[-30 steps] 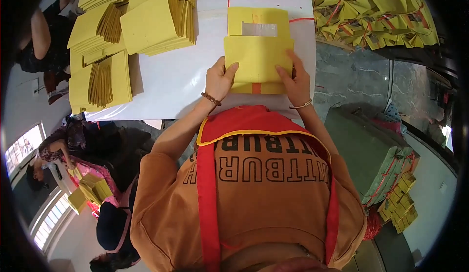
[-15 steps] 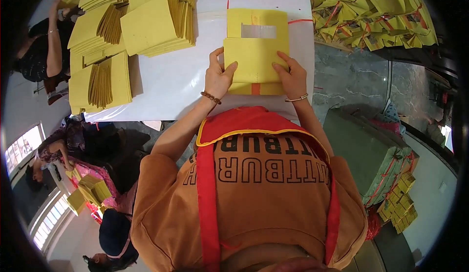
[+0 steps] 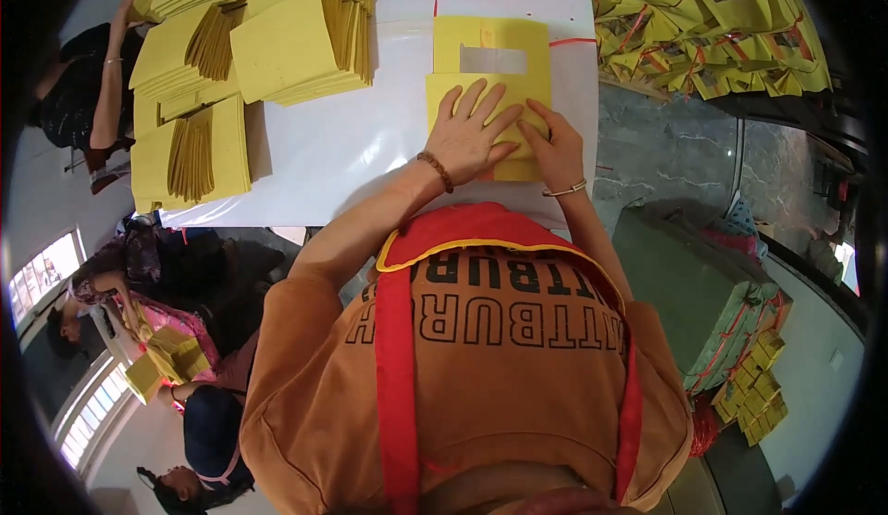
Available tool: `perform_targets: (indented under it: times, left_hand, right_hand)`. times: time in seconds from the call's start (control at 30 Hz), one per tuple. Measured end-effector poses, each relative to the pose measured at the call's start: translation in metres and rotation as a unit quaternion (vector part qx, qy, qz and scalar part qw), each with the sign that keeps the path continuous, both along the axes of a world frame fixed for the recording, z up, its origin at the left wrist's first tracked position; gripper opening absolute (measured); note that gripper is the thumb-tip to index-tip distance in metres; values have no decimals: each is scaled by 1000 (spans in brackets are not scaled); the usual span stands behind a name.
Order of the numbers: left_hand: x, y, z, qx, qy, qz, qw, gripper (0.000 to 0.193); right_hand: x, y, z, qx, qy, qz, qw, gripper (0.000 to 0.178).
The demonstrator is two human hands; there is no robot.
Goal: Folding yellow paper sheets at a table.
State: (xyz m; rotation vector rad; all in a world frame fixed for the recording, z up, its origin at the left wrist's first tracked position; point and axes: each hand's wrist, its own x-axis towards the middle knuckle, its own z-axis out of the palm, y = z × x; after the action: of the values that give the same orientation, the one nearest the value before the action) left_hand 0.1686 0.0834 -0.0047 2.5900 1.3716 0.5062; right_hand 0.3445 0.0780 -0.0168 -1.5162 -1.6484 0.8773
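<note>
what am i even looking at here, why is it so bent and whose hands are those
There's no robot: these are one person's bare hands. The view comes from a wide fisheye camera worn on their head, looking down, so straight edges curve near the rim and their orange top fills the lower part. The left hand is spread over a folded yellow paper piece on a white-covered table. The right hand has its fingers on the piece's right side; whether it grips is unclear. Stacks of folded yellow paper lie to the left.

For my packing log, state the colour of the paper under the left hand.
Yellow paper, clearest in the head view.
</note>
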Motion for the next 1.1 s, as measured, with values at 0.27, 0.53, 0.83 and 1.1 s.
perform_targets:
  times: [0.27,0.53,0.83,1.1]
  left_hand:
    - [-3,2,1,-53,42,-18,998,51]
    - [-27,10,-24,-144,-282,11,949,46]
    - [-31,-5,-2,-71,-51,-23,996,70]
    - [-28,-7,-3,26,37,-57,997,74]
  right_hand:
    - [-31,3,28,226,-258,174,923,52]
    - [-43,5,-1,137,-266,115,947,56]
    - [-47,5,-7,123,-341,130,923,57]
    - [-17,18,-35,2,394,60,917,55]
